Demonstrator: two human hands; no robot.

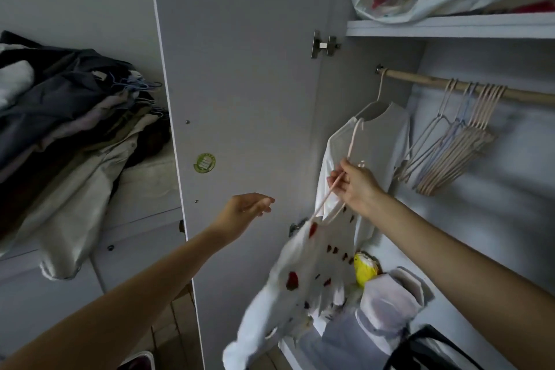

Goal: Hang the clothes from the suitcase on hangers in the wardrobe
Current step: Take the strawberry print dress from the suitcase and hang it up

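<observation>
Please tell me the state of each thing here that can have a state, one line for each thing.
wardrobe door: open.
white shirt: hanging on the rod.
patterned garment: on a pink hanger, not yet on the rod.
right hand: holds the pink hanger.
left hand: holds nothing.
spare hangers: hanging on the rod, bare.

Two hands: left hand [246,210], right hand [357,183]; two white garments on hangers: printed garment [303,276], plain shirt [369,144]; one rail [468,88]; one bunch of empty hangers [450,153], too crowded to count; one heap of clothes [69,117].
</observation>
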